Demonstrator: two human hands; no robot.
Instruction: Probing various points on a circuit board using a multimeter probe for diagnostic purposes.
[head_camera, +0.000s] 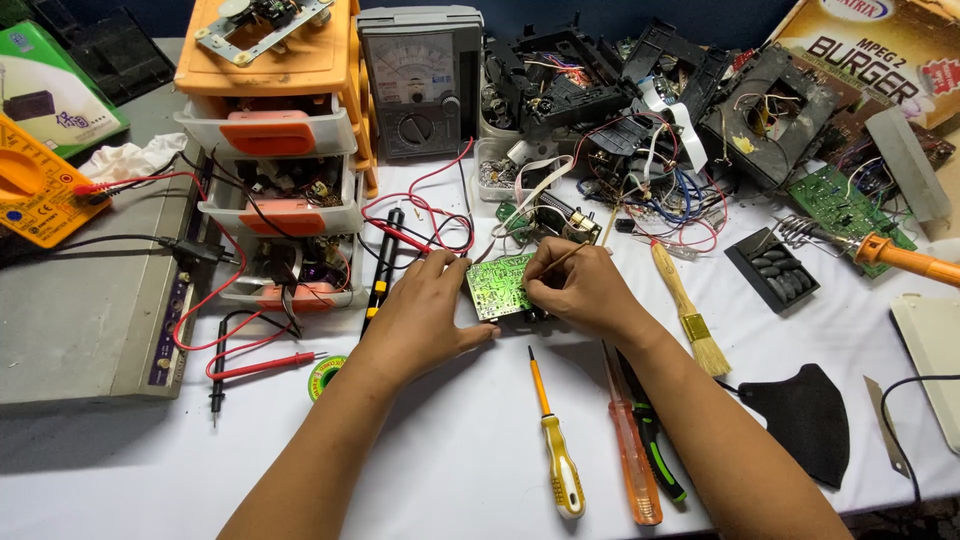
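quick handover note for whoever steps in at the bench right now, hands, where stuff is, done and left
Left hand: flat on the white table, steadying the left edge of the green circuit board.
Right hand: pinching a thin stick-like tool, tip on the board's right side.
Nearby: yellow screwdriver, orange screwdriver and paintbrush lie free by the right forearm; soldering iron rests far right.
Done: board is out, solder side up.
Left: the work at the board's right side is under way; its extent cannot be judged.

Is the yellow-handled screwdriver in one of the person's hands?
No, the yellow-handled screwdriver lies on the white table, apart from both the left hand and the right hand.
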